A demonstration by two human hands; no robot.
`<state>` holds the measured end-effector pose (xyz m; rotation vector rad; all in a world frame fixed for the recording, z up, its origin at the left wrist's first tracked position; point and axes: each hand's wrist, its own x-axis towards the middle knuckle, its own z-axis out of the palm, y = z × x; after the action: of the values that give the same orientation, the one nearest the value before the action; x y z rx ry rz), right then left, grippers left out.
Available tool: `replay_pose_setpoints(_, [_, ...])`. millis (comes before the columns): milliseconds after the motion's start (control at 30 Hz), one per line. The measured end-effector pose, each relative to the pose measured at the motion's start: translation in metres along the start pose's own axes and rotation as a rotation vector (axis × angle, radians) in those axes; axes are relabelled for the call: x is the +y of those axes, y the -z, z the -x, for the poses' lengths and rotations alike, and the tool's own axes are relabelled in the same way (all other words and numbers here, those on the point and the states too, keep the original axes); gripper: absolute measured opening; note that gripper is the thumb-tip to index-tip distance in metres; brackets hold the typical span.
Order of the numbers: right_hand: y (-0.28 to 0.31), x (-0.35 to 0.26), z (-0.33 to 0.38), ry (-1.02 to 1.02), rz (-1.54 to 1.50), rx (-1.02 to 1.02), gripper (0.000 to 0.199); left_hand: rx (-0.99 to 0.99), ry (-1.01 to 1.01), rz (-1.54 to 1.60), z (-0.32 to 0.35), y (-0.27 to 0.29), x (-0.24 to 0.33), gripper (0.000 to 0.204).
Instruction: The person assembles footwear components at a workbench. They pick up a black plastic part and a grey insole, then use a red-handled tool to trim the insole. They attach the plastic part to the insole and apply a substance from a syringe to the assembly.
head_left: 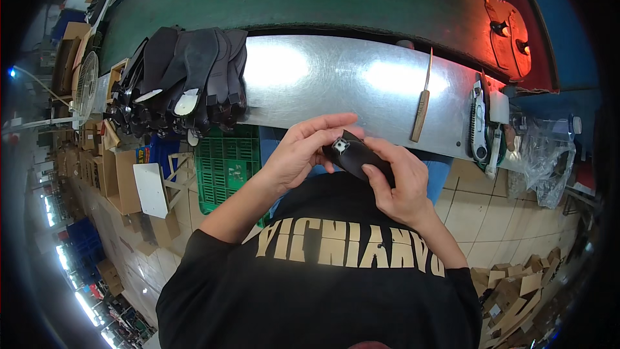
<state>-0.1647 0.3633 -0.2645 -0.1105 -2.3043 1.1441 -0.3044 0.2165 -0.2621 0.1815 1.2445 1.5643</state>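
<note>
In front of my chest, both hands hold a black shoe (360, 160), tilted, with a small whitish square patch at its left end. My left hand (300, 148) closes on that end, its upper fingers reaching over the far side. My right hand (402, 184) grips the other end, thumb on the near face and fingers over the top. Just past my hands is the metal bench top (329, 90). A heap of dark shoe soles (194, 71) lies on its left part, some with white patches at the ends. The shoe's underside is hidden.
A wooden-handled knife (421, 110) lies on the bench to the right. Farther right are a utility knife (478, 119) and a clear plastic bag (549, 155). A green conveyor belt (361, 0) runs behind, with a red-lit corner (510, 45). A green crate (226, 171) stands below left.
</note>
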Motion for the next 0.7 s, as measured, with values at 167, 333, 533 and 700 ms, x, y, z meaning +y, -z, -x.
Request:
replay_pose_setpoints(167, [0.003, -0.002, 0.002, -0.12, -0.038, -0.047, 0.02, -0.052, 0.008, -0.197, 0.003, 0.005, -0.001, 0.031])
replay_pose_setpoints(333, [0.001, 0.0, -0.001, -0.052, 0.051, -0.013, 0.018, -0.113, 0.039, -0.213, 0.004, 0.004, 0.004, 0.03])
replay_pose_setpoints(533, [-0.002, 0.002, 0.002, -0.107, 0.034, -0.033, 0.018, -0.142, 0.009, -0.278, 0.003, 0.002, 0.002, 0.029])
replay_pose_setpoints(700, [-0.002, 0.001, 0.005, -0.188, 0.013, -0.087, 0.018, -0.164, 0.017, -0.331, 0.001, 0.007, -0.007, 0.024])
